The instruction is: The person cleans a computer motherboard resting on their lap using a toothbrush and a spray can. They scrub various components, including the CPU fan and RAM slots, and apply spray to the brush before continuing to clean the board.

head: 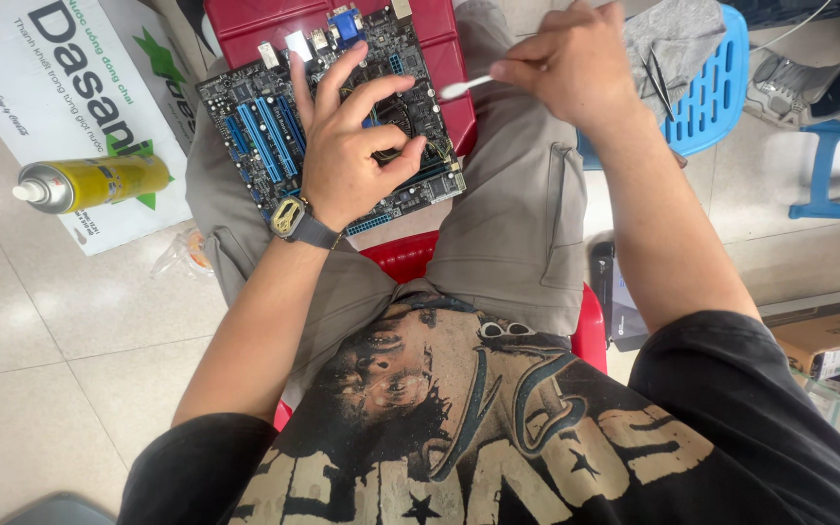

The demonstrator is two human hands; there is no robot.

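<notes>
— What's on the lap there?

— A black rectangular computer circuit board with blue slots (332,117), lying across the knees and partly on a red plastic stool (245,24) beyond them, so it sits flat and close under the eyes. The person sits on another red plastic seat (410,258).

— And the left hand (347,146)?

— Spread over the board's middle. Fingers fanned out, thumb and forefinger curled toward the round dark part just under the fingertips, resting on it rather than closed around anything. I'd say it pins the board against sliding.

— The right hand (566,63)?

— Raised just beyond the board's right edge, fingers pinched shut on a thin white cotton swab (466,87). The swab's tip points back toward the left thumb, hanging above the board, not touching it.

— Anything else around?

— Past the right knuckles, a blue slatted plastic stool (721,92) with a grey cloth (678,34) and black metal tweezers (658,78) on it, within arm's reach. Well off from the left fingers, a yellow spray can with a white nozzle (89,183) lies on its side on flattened white cardboard (41,87).
</notes>
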